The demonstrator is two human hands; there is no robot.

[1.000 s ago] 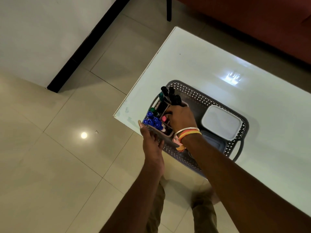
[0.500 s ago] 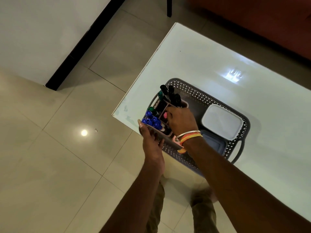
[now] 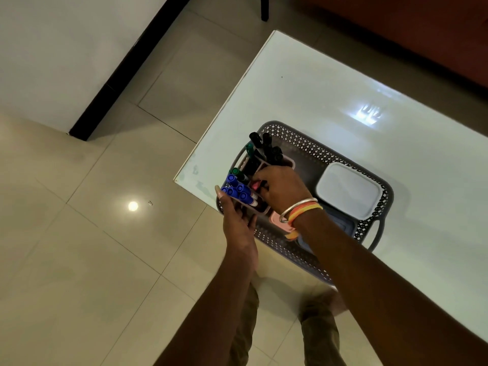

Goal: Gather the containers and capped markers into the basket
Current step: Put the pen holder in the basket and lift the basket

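- Marker holder (image 3: 260, 180), packed with capped markers (image 3: 239, 190), sits at the basket's (image 3: 314, 146) left end.
- Right hand (image 3: 282, 190) grips the holder's top; left hand (image 3: 236, 220), fingers extended, braces its outer side.
- Advice: seat holder level beside the lidded container (image 3: 348, 190) before releasing.

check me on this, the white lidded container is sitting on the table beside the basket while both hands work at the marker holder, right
Not quite. The head view shows the white lidded container inside the basket, at its far right end, not on the table beside it. The rest holds: the left hand and right hand are both at the marker holder.
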